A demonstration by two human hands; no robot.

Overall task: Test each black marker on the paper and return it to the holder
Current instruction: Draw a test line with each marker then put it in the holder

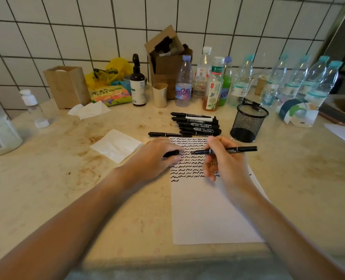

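While your right hand (pixel 222 158) pinches the uncapped marker (pixel 226 150) near its tip end, nib pointing to 9 o'clock just above the squiggle rows, your left hand (pixel 159 156) is closed around its cap (pixel 171 153), resting on the paper (pixel 212 209). Judgement: marker is light, rigid, smooth plastic; hold low on the barrel for control, and expect the cap to need a firm push to seat. Paper is thin and will slide unless pinned. Mesh holder (pixel 248 123) stands at 1 o'clock from the sheet; appears empty, likely light enough to tip. Untested markers (pixel 197 124) lie piled at 12 o'clock, white label print too small to read. Legible behind: bottle (pixel 183 85) reading "anten", partly.
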